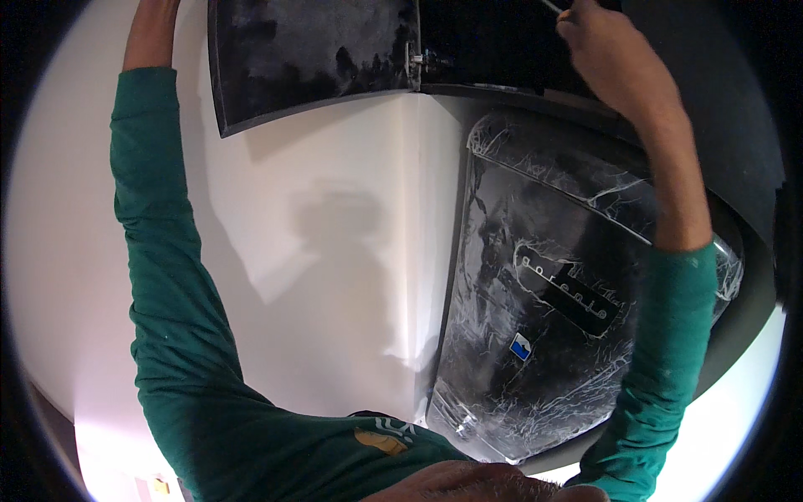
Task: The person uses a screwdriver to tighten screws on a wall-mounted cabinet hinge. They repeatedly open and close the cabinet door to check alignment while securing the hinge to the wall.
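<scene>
My right hand (615, 58) is raised at the top right, its fingers closed on a thin metal rod (550, 6). Most of that rod is cut off by the upper edge, so its kind cannot be told. Below and left of this hand is a dark cabinet (493, 63) with an open black door (309, 58). A metal hinge (415, 59) joins the two. My left forearm (150, 38) reaches up past the door's outer edge; the hand itself lies beyond the picture's upper edge.
A black appliance (535, 301) wrapped in clear plastic film stands under the cabinet, with a blue-and-white sticker (520, 346) on its front. A white wall (276, 335) runs alongside and carries my shadow. Dark panelling (703, 75) borders the right side.
</scene>
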The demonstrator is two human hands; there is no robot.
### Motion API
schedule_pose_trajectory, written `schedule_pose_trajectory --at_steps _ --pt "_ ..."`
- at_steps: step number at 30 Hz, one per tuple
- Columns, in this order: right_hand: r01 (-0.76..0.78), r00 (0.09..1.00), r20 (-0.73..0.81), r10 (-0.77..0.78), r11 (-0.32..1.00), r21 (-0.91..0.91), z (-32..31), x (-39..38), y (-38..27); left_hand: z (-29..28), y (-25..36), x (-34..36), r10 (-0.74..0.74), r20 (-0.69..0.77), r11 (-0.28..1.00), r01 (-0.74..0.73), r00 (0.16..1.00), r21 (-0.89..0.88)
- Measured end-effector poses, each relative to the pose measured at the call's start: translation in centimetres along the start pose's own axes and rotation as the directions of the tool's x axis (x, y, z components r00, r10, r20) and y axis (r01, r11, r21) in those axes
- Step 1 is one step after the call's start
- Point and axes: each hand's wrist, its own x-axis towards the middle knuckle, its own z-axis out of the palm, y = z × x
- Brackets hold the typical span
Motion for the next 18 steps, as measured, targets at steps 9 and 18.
schedule_pose_trajectory --at_steps 9,18 --pt "-0.058 0.994 -0.088 0.07 0.989 0.133 9.1 -0.8 -1.3 1.5 4.4 1.2 0.453 0.353 0.075 -0.429 0.819 0.9" --pt "-0.117 0.993 0.001 0.121 0.955 0.273 8.2 -1.5 -0.9 18.4 -10.6 4.2 -0.062 0.63 0.195 -0.61 0.774 0.768"
